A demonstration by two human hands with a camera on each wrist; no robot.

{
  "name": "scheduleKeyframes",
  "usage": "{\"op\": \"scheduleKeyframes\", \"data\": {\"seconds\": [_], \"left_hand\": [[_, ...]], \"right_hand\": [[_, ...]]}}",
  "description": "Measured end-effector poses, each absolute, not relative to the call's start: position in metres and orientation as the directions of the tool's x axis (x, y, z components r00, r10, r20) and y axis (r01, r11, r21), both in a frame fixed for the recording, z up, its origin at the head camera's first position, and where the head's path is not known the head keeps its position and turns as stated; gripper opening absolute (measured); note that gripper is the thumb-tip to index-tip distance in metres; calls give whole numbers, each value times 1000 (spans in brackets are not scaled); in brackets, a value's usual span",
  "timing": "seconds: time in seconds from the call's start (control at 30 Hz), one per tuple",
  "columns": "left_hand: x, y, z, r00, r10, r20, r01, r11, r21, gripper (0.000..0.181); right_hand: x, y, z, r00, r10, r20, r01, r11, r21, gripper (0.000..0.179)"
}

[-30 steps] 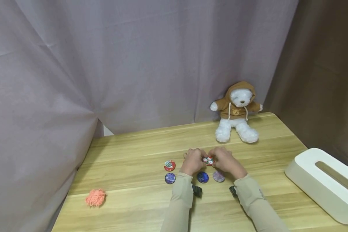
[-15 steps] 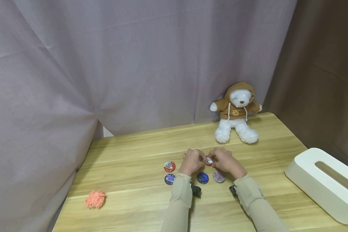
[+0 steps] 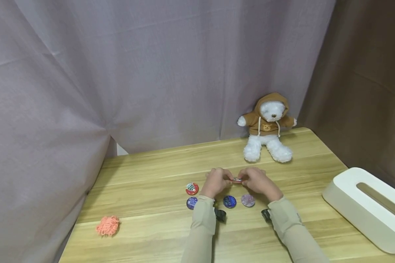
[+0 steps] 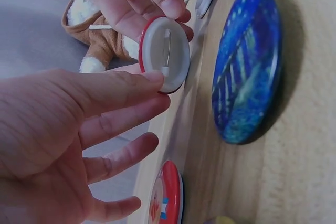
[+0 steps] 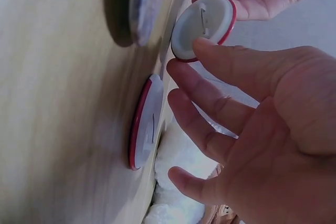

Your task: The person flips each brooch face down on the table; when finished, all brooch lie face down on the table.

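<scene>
My left hand [image 3: 217, 181] and right hand [image 3: 256, 180] pinch opposite edges of one red-rimmed button badge [image 4: 167, 53] between thumb and fingers. Its white back with a metal pin [image 5: 203, 19] faces the wrist cameras, and the head view shows it nearly edge-on. Closer to me lie a dark blue badge [image 3: 229, 201] and a pale purple badge [image 3: 248, 200]. Left of my left hand are a red badge with a tree [image 3: 192, 189] and a violet badge [image 3: 191, 203]. Another red-rimmed badge [image 5: 144, 124] lies pin side up by my right hand, hidden in the head view.
A white plush bear [image 3: 271, 120] in a brown hoodie sits at the back right of the wooden table [image 3: 145, 190]. A white tissue box cover [image 3: 365, 208] stands on the right, and a bundle of coral yarn [image 3: 108, 225] lies at the left. Grey curtain hangs behind.
Between my hands the badge has tilted: its printed front showed a second ago and is now seen almost edge-on. Both hands stay in nearly the same place.
</scene>
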State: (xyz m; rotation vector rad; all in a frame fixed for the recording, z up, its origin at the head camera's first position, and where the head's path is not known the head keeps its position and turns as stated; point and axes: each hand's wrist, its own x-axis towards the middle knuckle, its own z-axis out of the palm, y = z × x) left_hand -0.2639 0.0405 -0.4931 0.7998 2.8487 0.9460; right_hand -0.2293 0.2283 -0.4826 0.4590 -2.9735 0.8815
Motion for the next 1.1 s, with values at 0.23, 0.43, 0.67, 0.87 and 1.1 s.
{"op": "scheduleKeyframes", "data": {"seconds": [0.23, 0.43, 0.67, 0.87, 1.1], "left_hand": [[-263, 41, -492, -860, 486, 155, 478, 663, 576, 11], [-264, 42, -488, -860, 482, 170, 476, 635, 608, 12], [-266, 40, -490, -863, 470, 187, 471, 613, 634, 11], [-267, 42, -491, -864, 463, 198, 477, 629, 614, 9], [-268, 42, -491, -879, 447, 164, 453, 679, 578, 12]], "right_hand": [[-230, 233, -483, -957, -269, 107, -284, 795, -537, 19], [-231, 234, -481, -958, -262, 116, -282, 788, -548, 17], [-232, 233, -483, -954, -275, 117, -293, 779, -555, 19], [-232, 231, -484, -948, -288, 133, -313, 774, -551, 18], [-232, 226, -486, -951, -286, 121, -299, 736, -607, 22]]}}
